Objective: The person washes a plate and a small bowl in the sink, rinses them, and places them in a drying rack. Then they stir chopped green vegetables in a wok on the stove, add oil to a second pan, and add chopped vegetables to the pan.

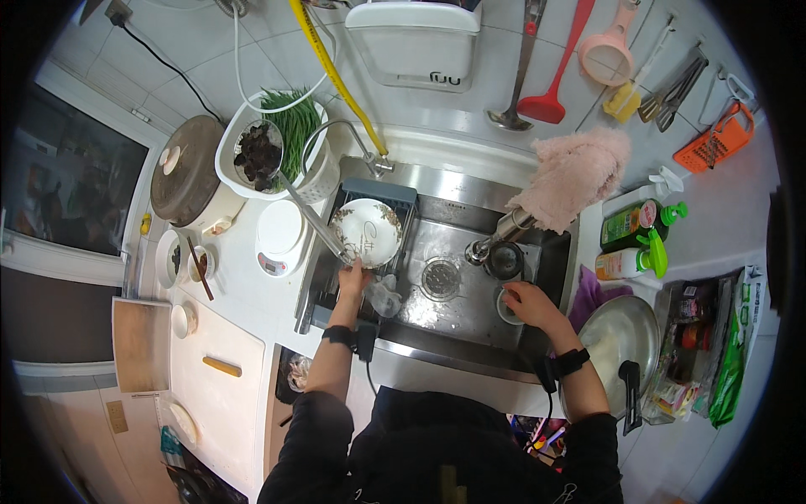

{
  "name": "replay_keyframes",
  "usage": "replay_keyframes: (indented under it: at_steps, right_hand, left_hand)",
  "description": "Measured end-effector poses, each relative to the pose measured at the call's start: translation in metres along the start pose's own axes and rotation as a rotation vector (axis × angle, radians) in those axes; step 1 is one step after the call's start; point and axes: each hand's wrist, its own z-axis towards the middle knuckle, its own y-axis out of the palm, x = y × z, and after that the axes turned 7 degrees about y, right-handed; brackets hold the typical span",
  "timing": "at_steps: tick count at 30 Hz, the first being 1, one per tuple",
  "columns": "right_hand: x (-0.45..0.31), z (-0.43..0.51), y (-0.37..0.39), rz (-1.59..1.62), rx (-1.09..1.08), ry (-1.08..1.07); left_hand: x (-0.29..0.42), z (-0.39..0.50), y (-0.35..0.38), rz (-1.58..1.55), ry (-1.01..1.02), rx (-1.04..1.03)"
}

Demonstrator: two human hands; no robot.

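My left hand (353, 278) is at the near rim of a white plate (368, 230) with a floral edge, its fingers closed on the rim. The plate lies over the grey rack (381, 190) at the sink's left side. A crumpled clear plastic bag (383, 296) is just right of that hand. My right hand (526, 304) reaches into the sink, its fingers at the rim of a small white bowl (507, 313); whether they grip it is hard to tell. A dark round cup (504, 260) stands behind the bowl. The steel sink (434, 315) has a round drain strainer.
A long-handled strainer (312, 217) extends from the basket of greens (242, 189) towards the plate. A kitchen scale (281, 236) is on the left counter. A pink cloth (573, 176) hangs over the sink's right rear. Pump bottles (630, 261) and a pan (620, 353) are at right.
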Motion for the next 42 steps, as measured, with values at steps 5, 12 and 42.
replay_keyframes:
  at_steps: [5, 12, 42]
  right_hand:
    - [0.004, -0.003, 0.004, 0.04, -0.011, 0.005]
    - [-0.006, -0.001, 0.026, 0.215, -0.023, 0.03]
    - [-0.025, 0.012, 0.1, 1.109, 0.079, 0.467]
  left_hand:
    - [0.009, 0.021, -0.008, 0.027, 0.033, -0.076]
    - [0.086, -0.037, -0.044, 0.392, 0.046, -0.371]
    - [-0.058, -0.131, 0.126, -0.038, -0.309, -0.299]
